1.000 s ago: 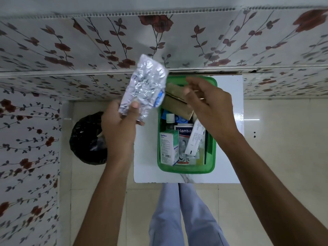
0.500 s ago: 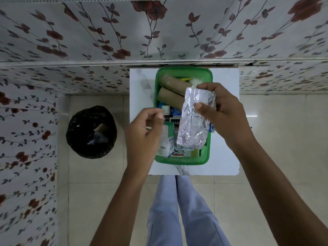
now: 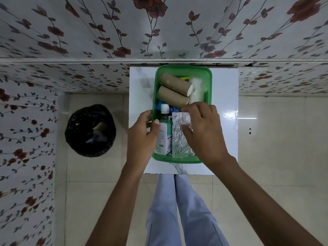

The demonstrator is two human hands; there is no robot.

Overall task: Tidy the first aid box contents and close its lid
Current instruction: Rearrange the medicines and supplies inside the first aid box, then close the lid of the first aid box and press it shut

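The green first aid box (image 3: 184, 69) stands open on a small white table (image 3: 225, 89); no lid is in view. Inside lie two brown bandage rolls (image 3: 173, 89), white cotton (image 3: 197, 89), a small bottle (image 3: 165, 110), a teal-and-white medicine carton (image 3: 166, 139) and a silver foil tablet strip (image 3: 179, 139). My right hand (image 3: 204, 130) presses the foil strip down in the near right part of the box, thumb on top of it. My left hand (image 3: 142, 135) grips the box's left rim beside the carton.
A bin lined with a black bag (image 3: 90, 129) stands on the tiled floor left of the table. Floral-patterned walls close in behind and to the left. My legs (image 3: 177, 210) are under the table's near edge.
The foil strip went from my left hand to my right, then down into the box. My left hand dropped to the box's left rim.
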